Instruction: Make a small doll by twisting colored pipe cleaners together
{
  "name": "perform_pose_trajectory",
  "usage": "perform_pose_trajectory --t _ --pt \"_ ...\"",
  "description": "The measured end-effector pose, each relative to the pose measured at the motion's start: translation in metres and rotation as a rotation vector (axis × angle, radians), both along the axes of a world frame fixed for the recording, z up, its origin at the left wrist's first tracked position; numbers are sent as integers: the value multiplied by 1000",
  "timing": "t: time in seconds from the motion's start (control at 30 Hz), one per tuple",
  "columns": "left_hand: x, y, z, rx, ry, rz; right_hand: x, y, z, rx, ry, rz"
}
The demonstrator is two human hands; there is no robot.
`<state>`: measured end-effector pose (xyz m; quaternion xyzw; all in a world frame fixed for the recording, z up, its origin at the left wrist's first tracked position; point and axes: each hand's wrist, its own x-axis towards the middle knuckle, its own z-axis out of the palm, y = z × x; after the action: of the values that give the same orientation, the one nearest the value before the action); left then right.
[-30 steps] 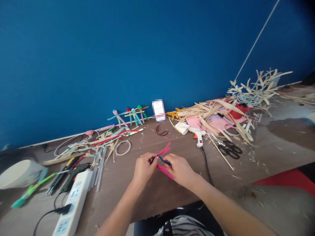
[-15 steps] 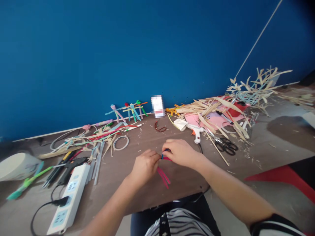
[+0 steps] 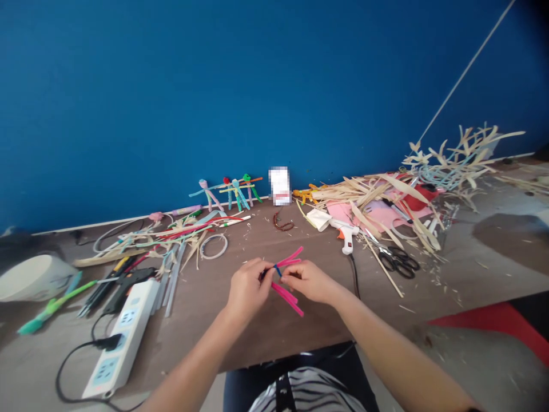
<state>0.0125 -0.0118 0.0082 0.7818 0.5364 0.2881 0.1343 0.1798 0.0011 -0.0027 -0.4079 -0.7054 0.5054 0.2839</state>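
My left hand [image 3: 246, 288] and my right hand [image 3: 309, 281] meet over the brown table [image 3: 266, 337], both pinched on pink pipe cleaners [image 3: 288, 296] bound by a thin blue pipe cleaner [image 3: 277, 269]. Pink ends stick out up-right past my fingers and down-right under my right hand. The blue strand wraps the pink ones between my two thumbs.
Small pipe-cleaner figures [image 3: 231, 193] lean on the blue wall. A white glue gun [image 3: 345, 234] and black scissors [image 3: 398, 260] lie right of my hands, beside a heap of straw strips [image 3: 386, 200]. A white power strip [image 3: 122, 337], loose sticks and a white bowl [image 3: 32, 277] sit left.
My right hand swung over the top of the bundle and came back to its right side. The pink ends point up-right again. The blue strand is shorter and tighter round the pink ones.
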Motion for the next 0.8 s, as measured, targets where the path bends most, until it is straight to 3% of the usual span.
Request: perform_pose_trajectory --t 0.13,0.27,0.4,0.53,0.63,0.8 --pt "-2 2 -3 85 141 -3 -1 -13 6 228 -254 -59" --pt "-1 2 -2 152 308 -45 0 -20 18 354 -477 -97" --pt "-1 1 0 156 404 -119 2 -21 29 435 -585 -105" --pt "-3 1 5 140 363 -260 9 -9 39 486 -578 -92" --pt "-5 1 10 106 225 -342 16 7 38 404 -443 -63" --pt "-5 -1 12 23 -91 -259 18 23 14 -43 -90 91"
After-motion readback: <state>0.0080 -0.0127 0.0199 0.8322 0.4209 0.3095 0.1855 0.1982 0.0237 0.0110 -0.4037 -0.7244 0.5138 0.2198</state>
